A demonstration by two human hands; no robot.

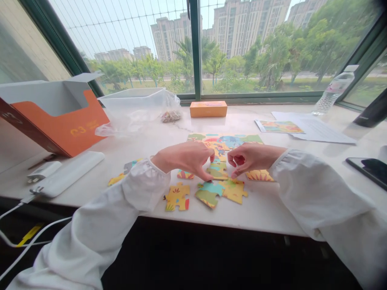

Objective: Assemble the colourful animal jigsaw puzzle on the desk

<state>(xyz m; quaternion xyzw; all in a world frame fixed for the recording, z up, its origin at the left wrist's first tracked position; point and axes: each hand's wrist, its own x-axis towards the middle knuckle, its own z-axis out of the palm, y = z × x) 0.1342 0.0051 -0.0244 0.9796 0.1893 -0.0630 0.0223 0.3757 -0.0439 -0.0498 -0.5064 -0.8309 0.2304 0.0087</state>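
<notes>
A green and yellow puzzle piece (217,170) lies between my hands, lined up below the partly joined jigsaw puzzle (231,141). At its left side, my left hand (186,159) has thumb and forefinger curved about the edge, the thumb tip at the lower corner. Opposite, my right hand (253,157) curls its fingers toward the thumb at the piece's right edge. Closer to me lie a green and blue piece (209,194), a yellow piece (234,190) touching it, and another yellow piece (177,197) apart on the left. My hands partly cover the puzzle.
More pieces (116,179) lie beyond my left sleeve. An orange box (57,121), power strip (72,173), plastic tray (133,96) and small orange box (208,109) stand around. Right are a picture card (281,126), papers (326,131), bottle (335,90) and phone (370,169).
</notes>
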